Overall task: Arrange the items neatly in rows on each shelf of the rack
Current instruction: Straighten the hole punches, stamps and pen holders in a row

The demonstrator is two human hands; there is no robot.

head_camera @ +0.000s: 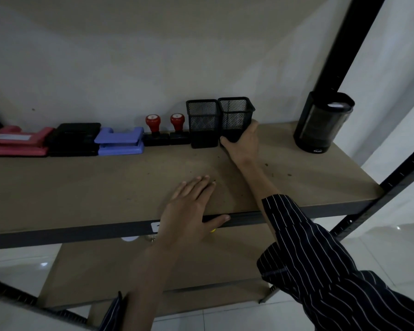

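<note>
The right hand [243, 145] is gripping the lower part of a black mesh pen holder [236, 117], thumb pressing the near left corner and the fingers wrapping round the right side, mostly hidden behind it. That holder is tilting a little to the right, and whether its base is resting on the shelf board [81, 187] cannot be told, since the hand is covering it. It is sitting just beside a second mesh pen holder [203, 123], which is standing upright; their rims are touching or nearly so.

The left hand [191, 209] is lying flat and holding nothing, fingers together on the board near its front edge, thumb spreading out along the dark metal front rail [58, 234].

Along the back of the board, by the wall, a row is running from the left: a pink hole punch [19, 140], a black hole punch [74, 139], a blue hole punch [120, 142], then two rubber stamps with red knobs, the left stamp [154, 133] and the right stamp [178, 131], then the two holders. Well apart at the right end, beside the black rack upright [344, 44], a dark cylindrical container [322, 123] is standing; white lettering near its base is too blurred to read. A white label on the pink punch is showing no legible writing. A small white sticker [155, 226] on the rail is partly covered by the left hand.
</note>
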